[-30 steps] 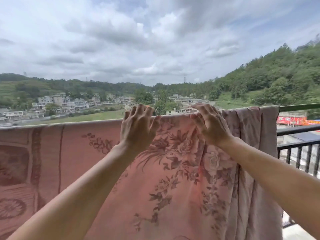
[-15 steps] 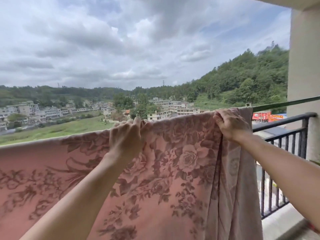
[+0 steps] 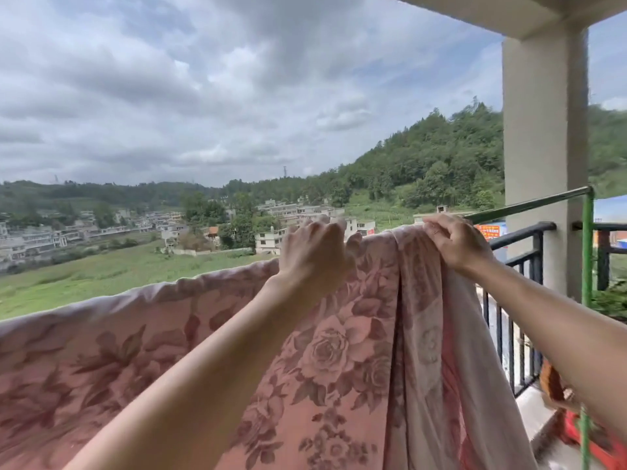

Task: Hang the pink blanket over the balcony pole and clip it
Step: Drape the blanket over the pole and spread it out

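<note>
Soft pink floral blanket [image 3: 322,351] draping over green metal pole [image 3: 529,203], likely slipping easily. Left hand [image 3: 312,256], right hand [image 3: 454,242] gripping top fold, fingers curled.

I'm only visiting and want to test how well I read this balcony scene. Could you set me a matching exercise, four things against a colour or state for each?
Things:
1. pink blanket
2. pole
3. railing
4. right hand

Colours or states:
a. black, with upright bars
b. green, bare at its right end
c. grips the bunched end of the cloth
d. flowered, draped over the bar

Pairs: 1-d, 2-b, 3-a, 4-c
</note>
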The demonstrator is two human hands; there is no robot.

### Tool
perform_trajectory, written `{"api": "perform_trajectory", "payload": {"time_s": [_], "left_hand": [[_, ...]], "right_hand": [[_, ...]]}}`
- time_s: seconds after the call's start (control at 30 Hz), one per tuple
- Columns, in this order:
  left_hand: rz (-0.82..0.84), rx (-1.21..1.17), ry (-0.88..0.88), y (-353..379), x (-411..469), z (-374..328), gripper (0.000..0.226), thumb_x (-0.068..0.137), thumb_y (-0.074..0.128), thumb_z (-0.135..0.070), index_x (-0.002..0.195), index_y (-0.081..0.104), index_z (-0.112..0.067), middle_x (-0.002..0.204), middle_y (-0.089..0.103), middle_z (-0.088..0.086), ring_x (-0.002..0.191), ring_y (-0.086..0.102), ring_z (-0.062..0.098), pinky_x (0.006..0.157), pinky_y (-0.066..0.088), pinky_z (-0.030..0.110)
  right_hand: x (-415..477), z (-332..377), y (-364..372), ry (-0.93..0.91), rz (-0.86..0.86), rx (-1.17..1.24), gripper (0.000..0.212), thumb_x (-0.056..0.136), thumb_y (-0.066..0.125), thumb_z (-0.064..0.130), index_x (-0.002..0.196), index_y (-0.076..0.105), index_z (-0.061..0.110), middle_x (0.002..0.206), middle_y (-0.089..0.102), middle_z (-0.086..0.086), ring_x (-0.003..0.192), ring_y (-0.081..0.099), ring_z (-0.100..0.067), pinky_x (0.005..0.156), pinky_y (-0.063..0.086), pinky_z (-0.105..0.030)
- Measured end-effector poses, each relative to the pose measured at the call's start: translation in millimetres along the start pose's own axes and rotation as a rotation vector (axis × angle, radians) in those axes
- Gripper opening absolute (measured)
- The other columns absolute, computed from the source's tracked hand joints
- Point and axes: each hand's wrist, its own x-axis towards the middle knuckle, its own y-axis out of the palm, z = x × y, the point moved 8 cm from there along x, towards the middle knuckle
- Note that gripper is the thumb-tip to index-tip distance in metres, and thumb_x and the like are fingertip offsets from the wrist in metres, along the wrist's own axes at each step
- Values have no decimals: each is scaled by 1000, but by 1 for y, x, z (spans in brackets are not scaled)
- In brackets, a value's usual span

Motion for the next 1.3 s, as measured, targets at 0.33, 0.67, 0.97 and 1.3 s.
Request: {"api": "perform_trajectory", "payload": {"time_s": [0.33,0.67,0.97,1.3], "left_hand": [[-49,172,-75,75,51,-52,46,99,29,-49,126,48,-17,59,54,-7,51,51,10,46,32,22],[-75,292,-296,80,55,-48,60,96,23,-58,92,68,-19,51,55,-5,43,51,9,48,38,17],[-101,382,-417,84,56,-48,66,96,22,-57,58,54,-13,47,51,1,43,49,14,50,29,20],[-87,383,-418,82,54,-45,64,95,21,-59,70,61,-16,56,57,-1,51,51,13,52,25,21]], "right_hand": [[59,-42,-7,-241,56,62,16,86,67,34,92,76,23,98,74,2,91,66,-15,77,51,-28],[180,-218,-11,172,40,14,37,72,51,45,60,57,11,99,70,-21,96,65,-39,88,52,-47],[76,-87,-5,-487,318,106,52,92,40,60,125,57,24,121,65,0,102,62,-21,89,47,-40],[171,-185,-7,-209,207,181,46,85,64,45,49,55,18,50,47,4,57,48,-21,55,38,-34]]}}
